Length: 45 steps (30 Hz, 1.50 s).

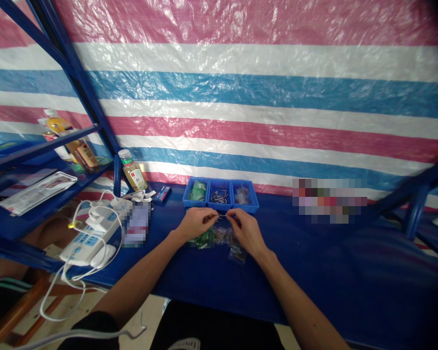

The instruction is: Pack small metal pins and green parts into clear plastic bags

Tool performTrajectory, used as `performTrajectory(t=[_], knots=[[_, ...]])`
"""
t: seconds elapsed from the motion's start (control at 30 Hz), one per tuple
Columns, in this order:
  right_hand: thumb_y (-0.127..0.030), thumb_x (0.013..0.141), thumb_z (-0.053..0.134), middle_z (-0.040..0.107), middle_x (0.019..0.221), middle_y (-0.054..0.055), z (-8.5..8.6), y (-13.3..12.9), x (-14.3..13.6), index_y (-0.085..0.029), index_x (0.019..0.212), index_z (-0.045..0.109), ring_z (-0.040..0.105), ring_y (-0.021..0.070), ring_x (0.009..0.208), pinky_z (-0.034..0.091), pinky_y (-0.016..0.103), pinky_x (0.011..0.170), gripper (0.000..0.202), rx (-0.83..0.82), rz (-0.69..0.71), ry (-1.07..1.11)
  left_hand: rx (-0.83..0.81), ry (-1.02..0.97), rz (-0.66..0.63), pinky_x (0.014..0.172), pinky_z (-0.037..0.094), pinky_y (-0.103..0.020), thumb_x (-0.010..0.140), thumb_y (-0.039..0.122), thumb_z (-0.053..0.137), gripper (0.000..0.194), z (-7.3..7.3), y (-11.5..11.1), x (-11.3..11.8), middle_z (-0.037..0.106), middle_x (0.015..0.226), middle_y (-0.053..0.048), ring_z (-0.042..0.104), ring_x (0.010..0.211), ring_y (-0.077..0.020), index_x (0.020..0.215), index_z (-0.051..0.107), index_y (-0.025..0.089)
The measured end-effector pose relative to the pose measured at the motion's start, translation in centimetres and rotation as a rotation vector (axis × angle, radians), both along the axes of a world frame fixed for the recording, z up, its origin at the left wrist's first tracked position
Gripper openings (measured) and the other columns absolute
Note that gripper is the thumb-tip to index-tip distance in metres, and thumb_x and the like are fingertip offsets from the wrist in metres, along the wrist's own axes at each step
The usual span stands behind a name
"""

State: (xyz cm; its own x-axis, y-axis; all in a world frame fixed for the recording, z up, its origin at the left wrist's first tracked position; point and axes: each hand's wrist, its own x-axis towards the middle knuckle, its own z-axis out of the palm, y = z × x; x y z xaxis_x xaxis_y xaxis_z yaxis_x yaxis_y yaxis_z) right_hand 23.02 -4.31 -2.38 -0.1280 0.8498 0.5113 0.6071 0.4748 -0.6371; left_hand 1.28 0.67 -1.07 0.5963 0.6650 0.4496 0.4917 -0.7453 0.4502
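Observation:
My left hand (195, 223) and my right hand (245, 232) face each other above the blue table, fingertips pinched. Between them runs a thin, pale, stick-like piece (222, 216), too small to name; each hand pinches one end. Just behind stand three joined blue bins: the left bin (194, 204) holds green pieces, the middle bin (219, 207) slim dark metal-looking pieces, the right bin (246, 210) clear, plastic-looking pieces. Under and in front of my hands lie green packets (204, 239) and small clear bags (237, 254), partly covered by my fingers.
To the left are a white power strip (78, 245) with looping cables, a bottle (134, 172), a small dark box (162, 193) and a blurred-out item (136, 223). Blue metal frame bars (78, 90) rise at the left. Another blurred patch (328, 199) is at the back right.

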Motion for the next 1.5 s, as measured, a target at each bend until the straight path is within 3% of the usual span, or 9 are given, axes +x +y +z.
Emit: performTrajectory(t=[0.23, 0.57, 0.87, 1.07, 1.13, 1.23, 1.33, 1.4, 1.5], knots=[[-0.029, 0.099, 0.051, 0.072, 0.091, 0.005, 0.7, -0.2, 0.0, -0.023, 0.095, 0.067, 0.068, 0.0216, 0.082, 0.051, 0.033, 0.078, 0.017, 0.033, -0.029, 0.020, -0.015, -0.036, -0.015, 0.065, 0.045, -0.023, 0.100, 0.035, 0.053, 0.028, 0.5, -0.1, 0.0, 0.072, 0.078, -0.004, 0.061, 0.064, -0.0129, 0.096, 0.074, 0.017], [-0.033, 0.094, 0.057, 0.067, 0.076, 0.002, 0.9, -0.4, -0.5, -0.021, 0.091, 0.067, 0.058, 0.0167, 0.059, 0.047, 0.029, 0.061, 0.016, 0.020, -0.161, 0.189, -0.009, -0.041, -0.011, 0.067, 0.045, -0.023, 0.101, 0.033, 0.053, 0.027, 0.5, -0.1, -0.2, 0.072, 0.080, -0.003, 0.062, 0.065, -0.0123, 0.094, 0.073, 0.017], [-0.025, 0.084, 0.055, 0.051, 0.056, -0.006, 0.1, 0.6, 0.1, -0.022, 0.088, 0.059, 0.048, 0.0135, 0.049, 0.037, 0.024, 0.048, 0.007, -0.221, 0.010, 0.679, -0.011, -0.029, -0.014, 0.068, 0.045, -0.022, 0.102, 0.033, 0.053, 0.026, 0.2, 0.1, -0.3, 0.073, 0.081, -0.003, 0.062, 0.066, -0.0122, 0.096, 0.073, 0.017], [-0.026, 0.081, 0.062, 0.054, 0.054, -0.005, -0.2, 1.0, 0.0, -0.020, 0.086, 0.063, 0.048, 0.0122, 0.048, 0.036, 0.023, 0.046, 0.008, -0.374, 0.049, 0.898, -0.018, -0.025, -0.017, 0.069, 0.045, -0.022, 0.102, 0.034, 0.052, 0.028, 0.3, 0.0, -0.2, 0.073, 0.082, -0.004, 0.062, 0.068, -0.0124, 0.096, 0.073, 0.016], [-0.030, 0.081, 0.067, 0.061, 0.061, -0.002, -0.1, 1.1, -0.2, -0.019, 0.090, 0.066, 0.053, 0.0127, 0.051, 0.038, 0.023, 0.047, 0.013, -0.362, 0.039, 0.911, -0.014, -0.023, -0.017, 0.068, 0.045, -0.022, 0.102, 0.034, 0.052, 0.028, 0.3, 0.0, -0.2, 0.073, 0.081, -0.004, 0.062, 0.067, -0.0123, 0.096, 0.073, 0.016], [-0.031, 0.081, 0.070, 0.073, 0.099, 0.007, 0.0, 1.3, -0.5, -0.020, 0.107, 0.070, 0.067, 0.0172, 0.069, 0.043, 0.023, 0.050, 0.028, -0.330, 0.110, 0.895, -0.018, -0.020, -0.018, 0.066, 0.044, -0.022, 0.102, 0.034, 0.051, 0.028, 0.3, 0.0, -0.2, 0.072, 0.080, -0.003, 0.061, 0.065, -0.0121, 0.097, 0.073, 0.017], [-0.028, 0.079, 0.068, 0.064, 0.132, 0.010, 0.1, 1.3, -0.9, -0.026, 0.130, 0.063, 0.072, 0.0228, 0.088, 0.048, 0.025, 0.053, 0.051, -0.390, 0.243, 0.896, -0.023, -0.017, -0.021, 0.067, 0.045, -0.022, 0.102, 0.034, 0.051, 0.028, 0.4, 0.0, -0.3, 0.072, 0.080, -0.003, 0.061, 0.066, -0.0125, 0.097, 0.073, 0.017], [-0.026, 0.078, 0.067, 0.062, 0.135, 0.010, 0.0, 1.3, -0.8, -0.027, 0.133, 0.060, 0.073, 0.0241, 0.090, 0.049, 0.025, 0.055, 0.055, -0.427, 0.265, 0.902, -0.026, -0.013, -0.017, 0.068, 0.045, -0.023, 0.102, 0.034, 0.052, 0.027, 0.4, 0.1, -0.3, 0.072, 0.080, -0.003, 0.061, 0.066, -0.0127, 0.097, 0.073, 0.017], [-0.027, 0.080, 0.065, 0.069, 0.122, 0.011, -0.5, 1.5, -0.3, -0.022, 0.120, 0.065, 0.072, 0.0228, 0.082, 0.048, 0.026, 0.054, 0.041, -0.408, 0.178, 0.827, -0.028, -0.011, -0.003, 0.067, 0.044, -0.022, 0.101, 0.033, 0.053, 0.026, 0.5, 0.1, -0.3, 0.072, 0.081, -0.003, 0.061, 0.066, -0.0123, 0.097, 0.073, 0.017]])
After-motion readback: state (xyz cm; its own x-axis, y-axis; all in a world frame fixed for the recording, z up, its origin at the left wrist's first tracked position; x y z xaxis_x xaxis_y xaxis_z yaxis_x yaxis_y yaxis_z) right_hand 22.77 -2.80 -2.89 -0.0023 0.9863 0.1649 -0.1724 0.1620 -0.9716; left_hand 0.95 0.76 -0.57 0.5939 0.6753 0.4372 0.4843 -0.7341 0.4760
